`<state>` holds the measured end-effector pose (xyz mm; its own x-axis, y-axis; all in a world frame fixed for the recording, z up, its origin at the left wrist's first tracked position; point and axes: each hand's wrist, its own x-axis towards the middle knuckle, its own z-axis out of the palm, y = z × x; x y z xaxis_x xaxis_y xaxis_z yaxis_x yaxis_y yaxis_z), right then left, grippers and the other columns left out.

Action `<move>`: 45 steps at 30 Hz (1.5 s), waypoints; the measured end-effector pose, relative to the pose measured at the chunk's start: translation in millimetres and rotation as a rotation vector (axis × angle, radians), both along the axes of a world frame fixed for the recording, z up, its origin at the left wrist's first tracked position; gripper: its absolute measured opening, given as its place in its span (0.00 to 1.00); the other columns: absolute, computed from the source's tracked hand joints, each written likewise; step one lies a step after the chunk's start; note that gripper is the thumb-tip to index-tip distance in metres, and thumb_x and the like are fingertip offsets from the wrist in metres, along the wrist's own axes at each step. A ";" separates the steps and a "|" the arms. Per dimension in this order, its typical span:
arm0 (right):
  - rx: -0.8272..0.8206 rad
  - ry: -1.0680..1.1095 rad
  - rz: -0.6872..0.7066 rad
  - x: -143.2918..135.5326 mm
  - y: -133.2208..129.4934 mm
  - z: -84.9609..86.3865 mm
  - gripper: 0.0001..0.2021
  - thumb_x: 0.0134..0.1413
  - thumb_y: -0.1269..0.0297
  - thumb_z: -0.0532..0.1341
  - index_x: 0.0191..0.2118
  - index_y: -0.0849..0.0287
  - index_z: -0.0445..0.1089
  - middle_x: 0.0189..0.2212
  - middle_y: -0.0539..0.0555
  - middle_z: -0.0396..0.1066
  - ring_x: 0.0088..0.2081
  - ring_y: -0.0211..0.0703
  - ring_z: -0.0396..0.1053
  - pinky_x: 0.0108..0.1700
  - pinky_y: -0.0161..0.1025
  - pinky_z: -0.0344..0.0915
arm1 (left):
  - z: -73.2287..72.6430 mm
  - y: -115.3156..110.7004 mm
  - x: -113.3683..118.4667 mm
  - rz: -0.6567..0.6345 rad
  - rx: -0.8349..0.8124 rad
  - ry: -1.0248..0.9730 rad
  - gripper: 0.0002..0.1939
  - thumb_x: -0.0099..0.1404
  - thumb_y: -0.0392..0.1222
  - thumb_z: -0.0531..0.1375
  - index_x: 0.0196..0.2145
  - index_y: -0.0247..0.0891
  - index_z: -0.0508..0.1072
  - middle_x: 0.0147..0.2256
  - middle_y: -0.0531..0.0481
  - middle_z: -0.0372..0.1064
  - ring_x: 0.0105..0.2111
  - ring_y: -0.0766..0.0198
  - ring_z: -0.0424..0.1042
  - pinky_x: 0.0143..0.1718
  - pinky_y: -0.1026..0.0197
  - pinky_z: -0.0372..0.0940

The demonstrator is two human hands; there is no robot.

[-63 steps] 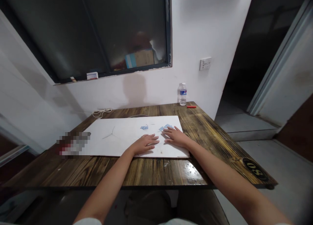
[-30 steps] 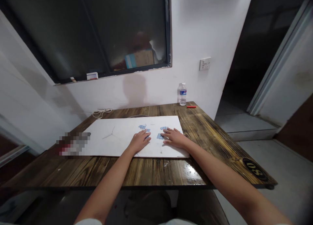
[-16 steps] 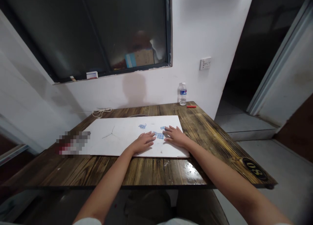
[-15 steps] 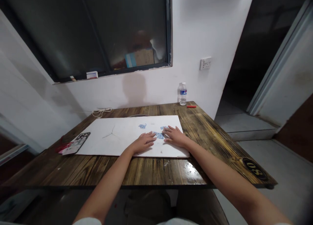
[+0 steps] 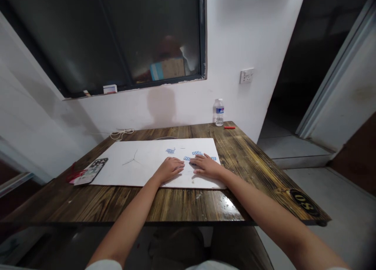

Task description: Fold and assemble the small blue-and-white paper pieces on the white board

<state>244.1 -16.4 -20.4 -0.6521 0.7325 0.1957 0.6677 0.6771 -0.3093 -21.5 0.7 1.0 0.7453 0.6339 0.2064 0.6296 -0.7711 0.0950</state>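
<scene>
A white board [image 5: 141,172] lies on the wooden table. On its right part are several small blue-and-white striped pieces [image 5: 196,153], too small to name exactly. My left hand [image 5: 169,170] rests palm down on the board, fingers stretched out, with fingertips close to the pieces. My right hand [image 5: 207,166] is flat and open, lying over some of the pieces and partly hiding them. A separate little cluster of blue pieces [image 5: 170,150] sits beyond my left hand. To the left on the board, a thin three-armed line mark [image 5: 133,159] shows.
At the board's left edge lies a phone-like patterned flat object [image 5: 95,170] with something red beside it. A white cable [image 5: 122,134] is coiled at the table's back left. A water bottle [image 5: 219,112] and a red stick-like object [image 5: 229,127] are at the back right.
My right hand has shifted slightly left, uncovering a blue piece on its right side. My left hand has drawn back a little to the left, its fingers closer together.
</scene>
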 end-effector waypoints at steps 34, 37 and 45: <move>0.098 -0.006 -0.203 2.0 1.2 -2.0 0.23 0.63 0.49 0.56 0.59 0.53 0.67 0.62 0.59 0.64 0.66 0.59 0.53 0.63 0.66 0.48 | -5.0 3.5 -4.9 0.612 0.091 0.050 0.22 0.72 0.50 0.50 0.56 0.41 0.70 0.61 0.42 0.64 0.61 0.52 0.61 0.58 0.49 0.57; 0.092 -0.002 -0.196 1.7 0.8 -1.2 0.23 0.63 0.49 0.56 0.59 0.52 0.68 0.62 0.59 0.64 0.66 0.58 0.53 0.63 0.66 0.48 | -8.3 7.4 -6.2 0.617 0.021 0.064 0.26 0.72 0.53 0.48 0.62 0.40 0.64 0.66 0.42 0.56 0.66 0.52 0.53 0.61 0.47 0.54; 0.072 0.008 -0.182 0.1 -2.4 3.9 0.22 0.63 0.50 0.57 0.58 0.52 0.68 0.62 0.58 0.64 0.66 0.58 0.53 0.64 0.66 0.46 | -11.0 11.5 -7.2 0.589 0.020 0.079 0.27 0.71 0.57 0.47 0.62 0.44 0.64 0.64 0.45 0.60 0.63 0.50 0.57 0.60 0.46 0.54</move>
